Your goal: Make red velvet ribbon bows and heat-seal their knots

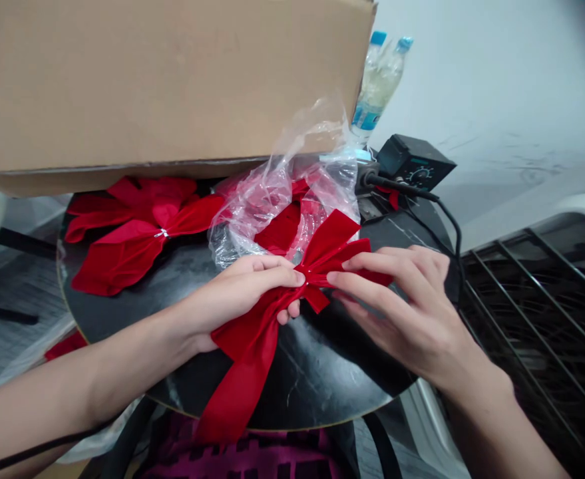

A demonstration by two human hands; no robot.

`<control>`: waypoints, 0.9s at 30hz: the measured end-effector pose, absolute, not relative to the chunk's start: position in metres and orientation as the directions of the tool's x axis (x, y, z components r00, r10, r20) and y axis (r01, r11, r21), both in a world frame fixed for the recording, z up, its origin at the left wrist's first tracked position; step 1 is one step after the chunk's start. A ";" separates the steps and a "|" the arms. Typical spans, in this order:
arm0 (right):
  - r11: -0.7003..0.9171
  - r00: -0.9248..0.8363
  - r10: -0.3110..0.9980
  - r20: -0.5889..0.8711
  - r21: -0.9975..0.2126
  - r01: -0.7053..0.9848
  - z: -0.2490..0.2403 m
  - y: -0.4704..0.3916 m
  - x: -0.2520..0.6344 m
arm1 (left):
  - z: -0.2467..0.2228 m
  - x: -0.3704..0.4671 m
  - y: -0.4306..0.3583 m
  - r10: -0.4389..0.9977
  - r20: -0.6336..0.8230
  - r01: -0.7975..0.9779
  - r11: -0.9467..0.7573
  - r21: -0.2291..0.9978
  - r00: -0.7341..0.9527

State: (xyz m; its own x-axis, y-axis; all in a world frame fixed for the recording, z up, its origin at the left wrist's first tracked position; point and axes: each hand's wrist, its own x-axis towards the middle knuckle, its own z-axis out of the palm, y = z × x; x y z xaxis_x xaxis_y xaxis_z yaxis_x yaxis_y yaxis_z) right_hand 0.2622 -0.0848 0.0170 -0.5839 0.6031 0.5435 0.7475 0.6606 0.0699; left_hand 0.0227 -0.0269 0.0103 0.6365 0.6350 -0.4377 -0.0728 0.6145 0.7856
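A red fabric bow (245,372) is held over the front part of the round table, its long tails hanging toward the table's near edge. My left hand (259,283) pinches its gathered middle, thumb on top and fingertips showing underneath. From the right, my right hand (402,299) has its fingertips on the bow's right-hand loops, closed on the cloth; its thumb is partly hidden. Behind my hands lies a crumpled clear plastic bag (252,213) with red fabric in it. More red bows (127,263) lie at the left, one tied at its middle with a white tie.
A large cardboard box (172,80) stands along the back of the black marbled table (317,392). Behind it at the right are plastic bottles (379,86). A black box with a dial (416,163) and its cable sit at the right rear. A dark metal rack (536,319) is to the right.
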 end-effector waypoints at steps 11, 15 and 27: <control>0.895 -0.767 0.409 0.494 -0.054 0.443 0.015 -0.071 0.258 | 0.010 0.023 -0.031 0.666 -0.439 -0.039 0.574 0.818 0.604; 0.891 -0.782 0.424 0.457 -0.057 0.450 0.017 -0.072 0.258 | 0.005 0.022 -0.033 0.710 -0.357 -0.063 0.491 0.869 0.608; 0.770 -0.677 0.630 0.381 -0.195 0.607 0.015 -0.075 0.239 | 0.004 0.018 -0.027 0.710 -0.328 0.088 0.353 0.931 0.623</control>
